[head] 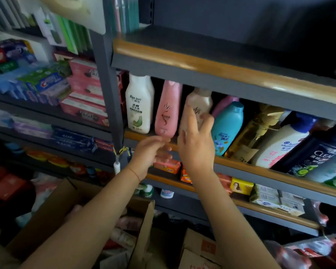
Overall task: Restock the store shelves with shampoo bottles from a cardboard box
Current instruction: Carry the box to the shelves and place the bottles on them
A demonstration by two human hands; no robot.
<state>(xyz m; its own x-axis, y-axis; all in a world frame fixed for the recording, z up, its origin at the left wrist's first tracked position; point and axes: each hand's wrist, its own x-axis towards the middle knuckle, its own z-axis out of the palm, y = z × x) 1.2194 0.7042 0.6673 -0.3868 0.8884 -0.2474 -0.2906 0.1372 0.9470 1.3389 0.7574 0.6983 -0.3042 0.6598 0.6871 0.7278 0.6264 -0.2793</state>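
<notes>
— Two hands are raised; which is nearer the pale beige plastic shampoo bottle point(199, 105)?
— The right hand point(197, 146): its fingers point(207, 123) are wrapped round the upright bottle on the middle shelf point(260, 162). The left hand point(150, 150), loosely curled, holds nothing.

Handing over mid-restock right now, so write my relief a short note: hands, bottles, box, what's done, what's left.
Right hand: fingers curled round the pale pink bottle, setting it on the shampoo shelf between the pink bottle and the teal bottle.
Left hand: loosely curled below the pink bottle, holding nothing.
Cardboard box: open on the floor below the left forearm, more pink bottles inside.
Done: white bottle and pink bottle upright at the left end of the shelf.
Left: seat and release the pale pink bottle, then shelve what remains in the box.
</notes>
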